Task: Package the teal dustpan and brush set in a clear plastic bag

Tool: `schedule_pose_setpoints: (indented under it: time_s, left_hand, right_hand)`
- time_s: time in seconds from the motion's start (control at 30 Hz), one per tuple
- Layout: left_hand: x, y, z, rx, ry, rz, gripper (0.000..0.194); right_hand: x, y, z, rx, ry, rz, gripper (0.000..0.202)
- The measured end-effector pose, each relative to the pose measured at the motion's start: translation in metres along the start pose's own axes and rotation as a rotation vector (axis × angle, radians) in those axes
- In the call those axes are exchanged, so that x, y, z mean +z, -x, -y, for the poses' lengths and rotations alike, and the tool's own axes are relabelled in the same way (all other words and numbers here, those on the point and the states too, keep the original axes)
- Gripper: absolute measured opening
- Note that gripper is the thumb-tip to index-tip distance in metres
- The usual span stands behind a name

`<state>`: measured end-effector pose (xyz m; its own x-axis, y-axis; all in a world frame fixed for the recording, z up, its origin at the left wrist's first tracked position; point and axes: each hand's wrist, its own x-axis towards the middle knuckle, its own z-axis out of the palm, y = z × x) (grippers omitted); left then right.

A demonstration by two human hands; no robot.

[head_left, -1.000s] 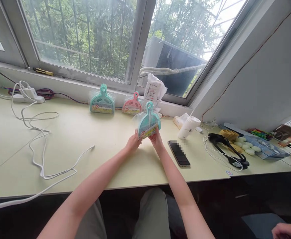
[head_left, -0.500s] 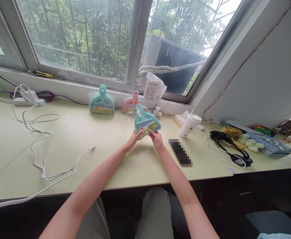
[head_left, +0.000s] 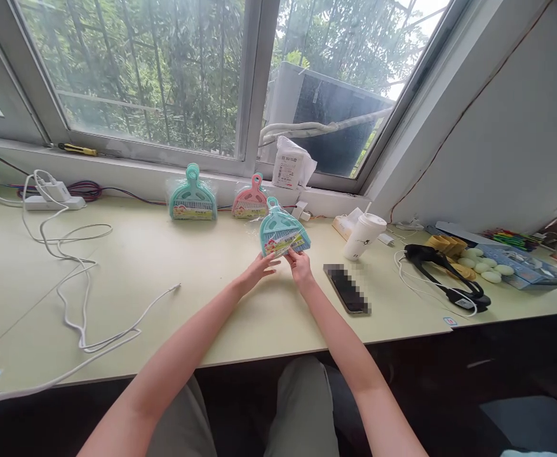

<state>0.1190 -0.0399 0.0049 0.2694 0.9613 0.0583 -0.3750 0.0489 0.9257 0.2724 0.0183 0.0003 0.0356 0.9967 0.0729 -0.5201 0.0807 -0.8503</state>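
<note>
A teal dustpan and brush set [head_left: 284, 230] in clear plastic wrap, with a yellow printed label, is held tilted above the table. My right hand [head_left: 300, 264] pinches its lower edge, right of the middle. My left hand [head_left: 258, 269] is at the lower left corner with its fingers stretched out and apart, touching or very close to the wrap. Behind, a second teal dustpan set [head_left: 193, 195] and a pink dustpan set [head_left: 251, 198], both wrapped, stand leaning against the window ledge.
A phone [head_left: 345, 289] lies right of my hands, below a white cup [head_left: 362, 236] with a straw. A white package [head_left: 291, 164] leans by the window. White cables [head_left: 84, 304] and a power strip [head_left: 55, 202] are at left. Black headgear [head_left: 444, 279] lies at right.
The dustpan set has turned slightly more upright. My left hand's fingers have loosened and spread below its edge, while the right keeps its grip. The view has shifted slightly.
</note>
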Motion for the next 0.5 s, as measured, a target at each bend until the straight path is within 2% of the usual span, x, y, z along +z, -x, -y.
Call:
schedule_pose_setpoints:
  time_s: [0.07, 0.13, 0.23, 0.37, 0.5]
  left_hand:
    - [-0.005, -0.002, -0.006, 0.067, 0.051, -0.062, 0.058]
    - [-0.012, -0.001, -0.014, 0.152, 0.152, -0.034, 0.064]
    - [-0.023, 0.005, -0.027, 0.240, 0.354, 0.023, 0.084]
    - [-0.026, 0.012, -0.041, 0.220, 0.483, 0.039, 0.103]
    - [-0.023, 0.019, -0.054, 0.175, 0.504, 0.153, 0.109]
  right_hand:
    - [0.002, 0.001, 0.000, 0.029, 0.016, 0.026, 0.033]
    - [0.005, 0.004, 0.000, 0.064, 0.041, 0.072, 0.034]
    - [0.010, 0.009, -0.001, 0.105, 0.055, 0.139, 0.036]
    - [0.013, 0.013, -0.003, 0.119, 0.039, 0.171, 0.038]
    - [0.013, 0.013, 0.000, 0.134, 0.015, 0.168, 0.036]
